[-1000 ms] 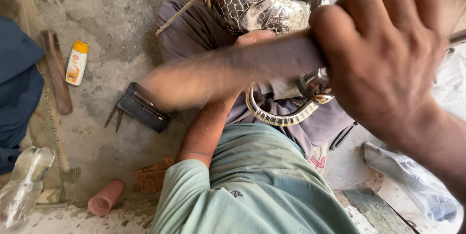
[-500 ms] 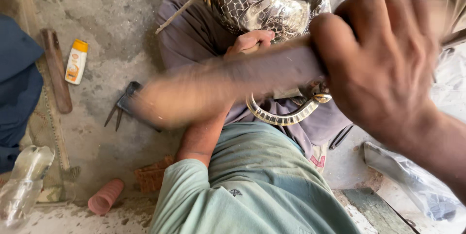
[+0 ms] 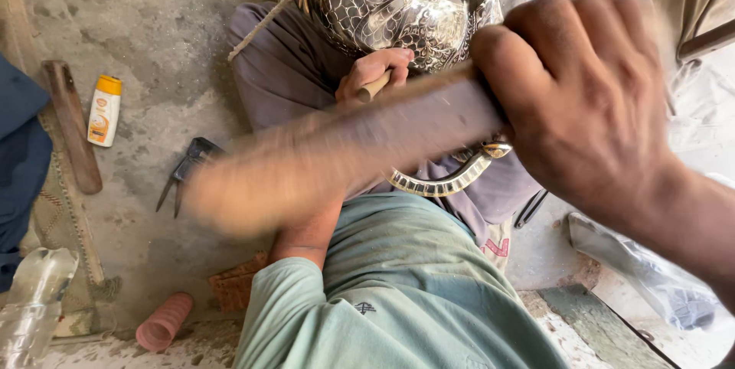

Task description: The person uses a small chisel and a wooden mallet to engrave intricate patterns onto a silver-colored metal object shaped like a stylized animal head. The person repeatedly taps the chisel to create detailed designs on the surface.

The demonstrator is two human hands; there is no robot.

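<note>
My right hand [image 3: 589, 101] is closed around a long wooden bat [image 3: 329, 158], which is blurred with motion and stretches left across the view. My left hand [image 3: 377, 72], at the end of a green-sleeved arm, grips a small wooden-handled tool [image 3: 373, 89]. It holds the tool against a shiny embossed silver vessel [image 3: 383, 1] resting on my lap. A curved patterned metal piece [image 3: 448, 181] shows just below the bat.
On the concrete floor to the left lie a white bottle with a yellow cap [image 3: 103, 112], a wooden slat [image 3: 73, 135], dark pliers [image 3: 187, 174], a pink ribbed tube [image 3: 164, 321] and a clear plastic bottle [image 3: 31, 308]. A plastic bag [image 3: 643, 269] lies at the right.
The bat's far end has swung down and to the left, now covering part of the pliers. My left hand stays on the tool at the vessel.
</note>
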